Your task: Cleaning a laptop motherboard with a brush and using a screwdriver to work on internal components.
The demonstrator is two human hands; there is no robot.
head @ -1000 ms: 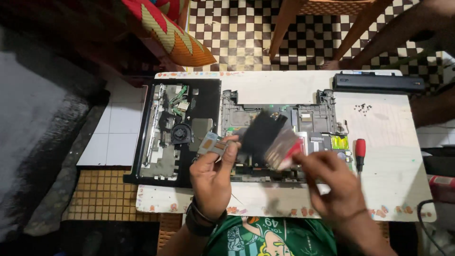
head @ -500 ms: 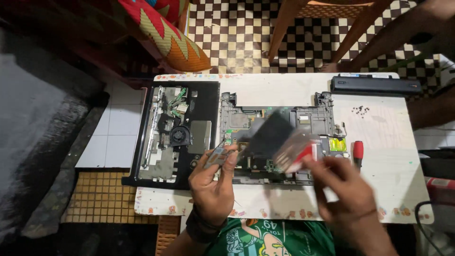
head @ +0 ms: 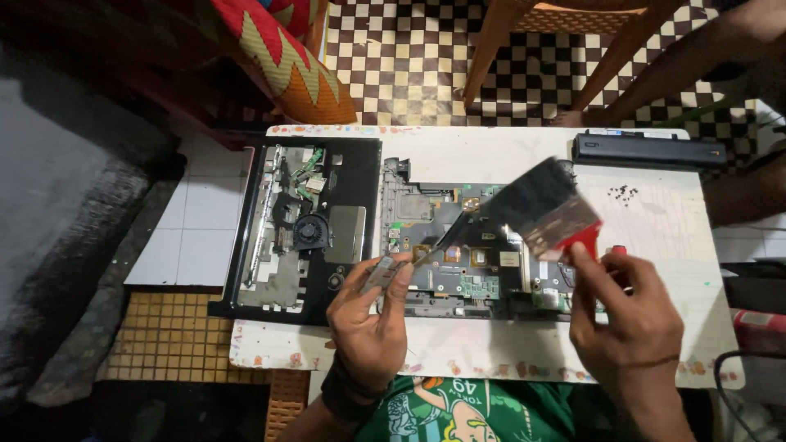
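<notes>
While my left hand (head: 372, 315) is pinching a small grey metal part (head: 383, 272) between thumb and fingers, closed on it just above the bench (head: 491, 348), my right hand (head: 626, 315) is gripping the red handle of a wide paintbrush (head: 540, 209), fingers wrapped tight around it. I am holding the brush tilted, its dark bristles hovering over the bared laptop motherboard (head: 471, 245) that is lying in the middle of the bench, just past the part. By my judgement I am in the middle of dusting: the small part is being held up beside the board, and the next stroke is calling for a light sweep, bristles kept off the fine connectors. To the left, the black laptop base (head: 307, 225) with its round fan is resting, overhanging the bench edge. Farther out, a long black battery (head: 647, 150) and a scatter of tiny screws (head: 622, 193) are sitting near the far right corner.
</notes>
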